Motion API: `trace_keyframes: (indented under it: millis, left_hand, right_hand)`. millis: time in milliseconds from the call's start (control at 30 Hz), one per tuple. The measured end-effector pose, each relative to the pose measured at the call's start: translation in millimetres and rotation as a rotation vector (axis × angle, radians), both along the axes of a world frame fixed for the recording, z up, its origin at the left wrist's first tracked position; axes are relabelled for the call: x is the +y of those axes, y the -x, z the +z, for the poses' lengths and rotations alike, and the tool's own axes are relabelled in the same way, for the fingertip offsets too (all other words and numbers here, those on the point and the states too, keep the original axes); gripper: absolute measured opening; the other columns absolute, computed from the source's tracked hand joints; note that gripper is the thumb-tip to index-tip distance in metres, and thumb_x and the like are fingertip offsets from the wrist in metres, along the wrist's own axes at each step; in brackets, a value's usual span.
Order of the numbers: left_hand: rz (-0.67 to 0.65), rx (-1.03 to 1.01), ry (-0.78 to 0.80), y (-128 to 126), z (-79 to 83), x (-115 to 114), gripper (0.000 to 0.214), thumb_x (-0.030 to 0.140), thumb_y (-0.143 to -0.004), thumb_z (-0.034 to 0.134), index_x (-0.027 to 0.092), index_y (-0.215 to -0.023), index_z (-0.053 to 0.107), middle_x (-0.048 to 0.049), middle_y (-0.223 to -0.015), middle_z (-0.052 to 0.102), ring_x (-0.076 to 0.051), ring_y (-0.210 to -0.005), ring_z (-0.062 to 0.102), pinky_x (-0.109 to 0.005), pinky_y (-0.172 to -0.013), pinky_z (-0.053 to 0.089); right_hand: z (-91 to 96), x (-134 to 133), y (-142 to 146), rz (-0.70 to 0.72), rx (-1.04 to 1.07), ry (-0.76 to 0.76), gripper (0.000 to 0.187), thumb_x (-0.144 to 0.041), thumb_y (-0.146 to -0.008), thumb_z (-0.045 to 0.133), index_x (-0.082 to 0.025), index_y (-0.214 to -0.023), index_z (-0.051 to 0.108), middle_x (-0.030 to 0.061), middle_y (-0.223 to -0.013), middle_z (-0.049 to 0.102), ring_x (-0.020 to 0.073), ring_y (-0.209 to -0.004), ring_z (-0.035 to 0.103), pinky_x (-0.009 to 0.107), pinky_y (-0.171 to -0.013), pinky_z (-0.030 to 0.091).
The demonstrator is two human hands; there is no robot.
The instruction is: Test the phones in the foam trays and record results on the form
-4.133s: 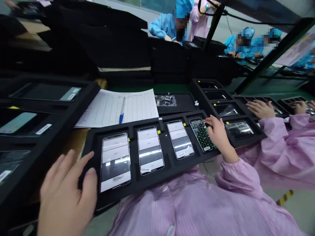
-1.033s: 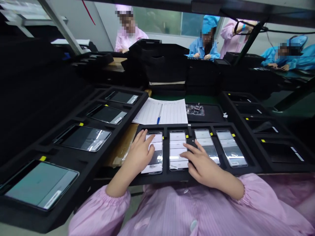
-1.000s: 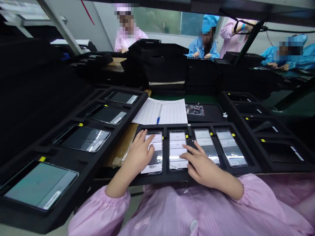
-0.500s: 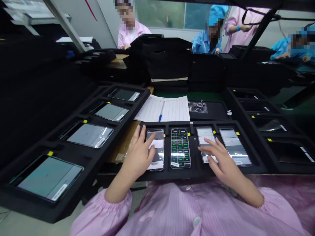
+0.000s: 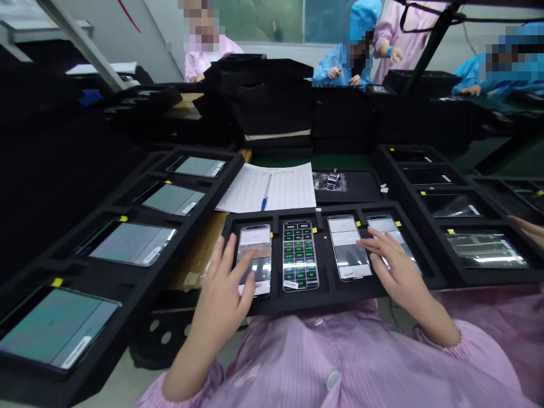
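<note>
Nearest you, a black foam tray (image 5: pixel 340 300) sits on the worktop (image 5: pixel 196 258) and holds four smartphones (image 5: pixel 300 255). Your left hand (image 5: pixel 221 300) rests on the leftmost phone, its fingers (image 5: pixel 232 249) spread wide. Your right hand (image 5: pixel 403 272) lies across the two rightmost, fingers (image 5: pixel 382 241) spread, holding nothing. Beyond the tray lie a paper sheet (image 5: pixel 266 187) and a blue pen (image 5: pixel 264 197); farther off, four co-workers (image 5: pixel 344 62) stand or sit at benches.

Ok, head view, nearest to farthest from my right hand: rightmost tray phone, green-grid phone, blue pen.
1. Glass phone with pale grey screen, under your right hand, tray's right end.
2. Black-screened phone with green grid, two slots left.
3. Blue-gripped white pen, farther left, on paper.
</note>
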State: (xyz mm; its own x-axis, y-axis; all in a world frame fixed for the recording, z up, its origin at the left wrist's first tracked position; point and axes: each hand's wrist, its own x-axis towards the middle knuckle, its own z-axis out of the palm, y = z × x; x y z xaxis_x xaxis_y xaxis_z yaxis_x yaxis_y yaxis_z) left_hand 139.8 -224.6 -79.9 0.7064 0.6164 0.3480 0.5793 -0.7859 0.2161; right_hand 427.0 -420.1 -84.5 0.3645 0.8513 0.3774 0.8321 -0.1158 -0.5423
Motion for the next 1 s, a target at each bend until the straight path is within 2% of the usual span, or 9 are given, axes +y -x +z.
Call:
trace_keyframes:
  millis: [100,267,333,433,533,600,700,833,1000]
  left_hand:
    - [-0.032,-0.097,-0.069,10,-0.8,-7,0.041,0.027,-0.095,0.044,0.018,-0.132,0.06,-0.0179,-0.158,0.037,-0.04,-0.149,0.029,-0.064,-0.115,0.036]
    - [0.001,0.019,-0.109,25,-17.5,-5,0.042,0.034,-0.095,0.043,0.013,-0.12,0.069,-0.0238,-0.156,0.036,-0.052,-0.147,0.022,-0.075,-0.106,0.037]
    - [-0.012,0.011,-0.114,17,-10.8,-2,0.046,0.037,-0.096,0.04,0.012,-0.123,0.067,-0.0242,-0.155,0.038,-0.052,-0.147,0.021,-0.076,-0.104,0.038]
    - [-0.114,-0.046,-0.093,-26,18.3,-3,0.048,0.037,-0.097,0.036,0.015,-0.132,0.061,-0.0187,-0.156,0.04,-0.043,-0.148,0.028,-0.067,-0.109,0.04]
    - [-0.286,0.021,0.008,-95,43.6,-10,0.046,0.031,-0.097,0.036,0.017,-0.132,0.062,-0.0144,-0.151,0.048,-0.034,-0.143,0.04,-0.059,-0.114,0.039]
    - [-0.375,0.108,0.105,-141,45.8,-15,0.044,0.025,-0.094,0.039,0.014,-0.129,0.064,-0.0162,-0.147,0.052,-0.034,-0.14,0.043,-0.057,-0.114,0.04]
    - [-0.377,0.202,0.15,-185,31.2,-18,0.046,0.019,-0.09,0.045,0.013,-0.131,0.063,-0.0183,-0.154,0.043,-0.036,-0.144,0.038,-0.056,-0.114,0.038]
    - [-0.371,0.232,0.154,-196,14.1,-19,0.045,0.02,-0.088,0.047,0.012,-0.129,0.064,-0.021,-0.158,0.036,-0.04,-0.146,0.033,-0.059,-0.114,0.036]
    - [-0.359,0.182,0.12,-184,20.4,-22,0.048,0.02,-0.092,0.041,0.011,-0.136,0.057,-0.0214,-0.16,0.031,-0.037,-0.149,0.029,-0.058,-0.115,0.035]
  right_hand:
    - [3.1,-6,-11,-0.066,-0.004,-0.018,0.029,-0.021,-0.096,0.041,-0.024,-0.119,0.06,0.006,-0.119,0.072,0.0268,-0.139,0.049,0.059,-0.12,0.031]
    - [8.4,-11,-42,-0.181,-0.046,-0.05,0.028,-0.022,-0.094,0.042,-0.022,-0.116,0.061,0.0079,-0.12,0.071,0.028,-0.134,0.053,0.057,-0.117,0.035]
    - [9.3,-7,-58,-0.22,-0.069,-0.01,0.03,-0.02,-0.091,0.042,-0.021,-0.114,0.061,0.0091,-0.12,0.071,0.0293,-0.135,0.052,0.058,-0.115,0.035]
    - [7.2,1,-77,-0.238,-0.1,0.106,0.034,-0.015,-0.086,0.04,-0.019,-0.112,0.061,0.0106,-0.12,0.07,0.0319,-0.138,0.048,0.063,-0.116,0.03]
    - [0.4,8,-85,-0.22,-0.133,0.184,0.035,-0.012,-0.085,0.039,-0.018,-0.111,0.061,0.012,-0.12,0.07,0.0325,-0.139,0.046,0.064,-0.117,0.026]
    - [-5.5,10,-85,-0.213,-0.144,0.187,0.035,-0.012,-0.084,0.039,-0.018,-0.111,0.061,0.012,-0.12,0.07,0.0319,-0.139,0.046,0.064,-0.117,0.025]
    - [-12.8,9,-82,-0.226,-0.145,0.182,0.035,-0.011,-0.083,0.039,-0.019,-0.11,0.06,0.0116,-0.118,0.071,0.0324,-0.138,0.048,0.065,-0.117,0.025]
    - [-14.4,4,-78,-0.236,-0.129,0.124,0.033,-0.013,-0.086,0.039,-0.018,-0.11,0.06,0.0114,-0.117,0.071,0.0323,-0.137,0.049,0.064,-0.118,0.024]
    - [-12.9,-13,-68,-0.278,-0.111,-0.006,0.031,-0.015,-0.089,0.038,-0.02,-0.11,0.061,0.009,-0.117,0.072,0.0306,-0.135,0.051,0.06,-0.118,0.028]
